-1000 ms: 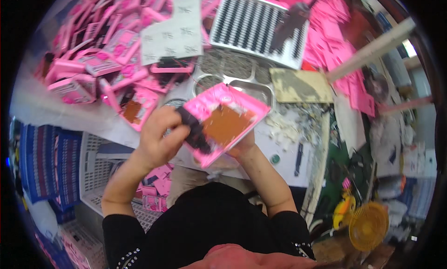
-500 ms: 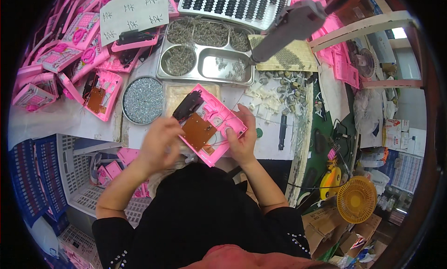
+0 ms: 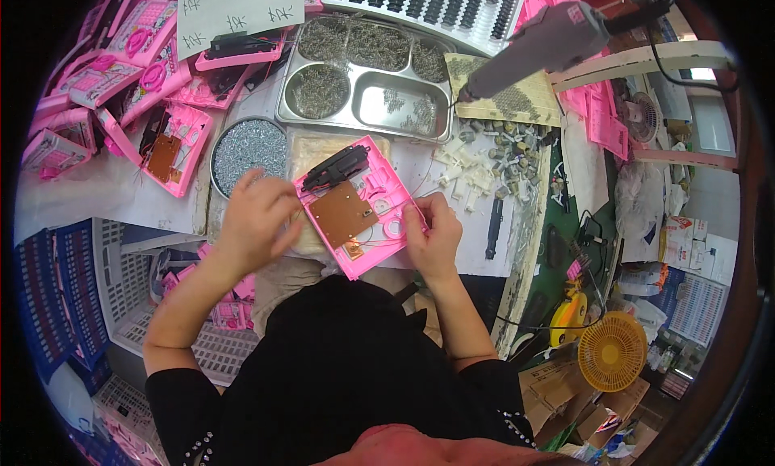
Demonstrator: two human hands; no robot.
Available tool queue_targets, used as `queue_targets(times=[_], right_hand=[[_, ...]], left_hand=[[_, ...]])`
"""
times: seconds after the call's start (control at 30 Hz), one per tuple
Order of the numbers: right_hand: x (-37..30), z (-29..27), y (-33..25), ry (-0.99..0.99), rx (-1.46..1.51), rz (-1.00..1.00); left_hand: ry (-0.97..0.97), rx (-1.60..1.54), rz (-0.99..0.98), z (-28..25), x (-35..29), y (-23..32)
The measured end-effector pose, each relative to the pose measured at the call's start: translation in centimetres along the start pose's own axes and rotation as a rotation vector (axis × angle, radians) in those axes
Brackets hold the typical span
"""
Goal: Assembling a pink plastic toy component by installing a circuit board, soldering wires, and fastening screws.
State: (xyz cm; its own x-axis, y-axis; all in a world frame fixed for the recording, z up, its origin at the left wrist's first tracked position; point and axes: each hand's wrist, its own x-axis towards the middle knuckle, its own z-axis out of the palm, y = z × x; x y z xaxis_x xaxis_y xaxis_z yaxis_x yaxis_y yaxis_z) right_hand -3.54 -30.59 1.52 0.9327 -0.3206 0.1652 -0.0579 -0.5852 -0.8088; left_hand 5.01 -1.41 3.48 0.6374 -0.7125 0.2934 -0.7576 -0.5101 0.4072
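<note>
The picture's upper edge cropped the white tray (image 3: 412, 25) and paper sheet (image 3: 240, 12); the pink casing (image 3: 361, 255) hid part of the tan packet (image 3: 307, 150), and the grey bits (image 3: 249, 154) in the round tin (image 3: 213, 162) were too small to tell apart

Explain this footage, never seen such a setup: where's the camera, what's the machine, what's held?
There is no machine doing the handling: these are a person's bare hands. The camera sits on the person's head, looking down; its fisheye lens bends straight edges. The right hand grips the right side of a pink shell, which carries a brown board and a black part. The left hand is at its left side; contact is unclear. On the table lie a metal tray and a dish of small metal bits.
</note>
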Motion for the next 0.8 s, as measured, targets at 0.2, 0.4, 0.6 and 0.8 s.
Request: queue_targets(times=[0.2, 0.4, 0.6, 0.8], right_hand=[[-1.0, 2.2, -0.4, 0.052, 0.071, 0.104], [0.6, 1.1, -1.4, -0.131, -0.282, -0.236], [2.7, 0.2, 1.4, -0.325, -0.028, 0.295], [2.4, 0.7, 1.9, -0.200, 0.370, 0.255]], left_hand=[[0.041, -0.191, 0.073, 2.8, -1.3, 6.0], [-0.049, -0.081, 0.169, 0.9, -1.2, 1.0], [-0.116, -0.100, 0.222, 1.4, -1.1, 0.7], [-0.080, -0.192, 0.115, 1.1, -0.5, 1.4]])
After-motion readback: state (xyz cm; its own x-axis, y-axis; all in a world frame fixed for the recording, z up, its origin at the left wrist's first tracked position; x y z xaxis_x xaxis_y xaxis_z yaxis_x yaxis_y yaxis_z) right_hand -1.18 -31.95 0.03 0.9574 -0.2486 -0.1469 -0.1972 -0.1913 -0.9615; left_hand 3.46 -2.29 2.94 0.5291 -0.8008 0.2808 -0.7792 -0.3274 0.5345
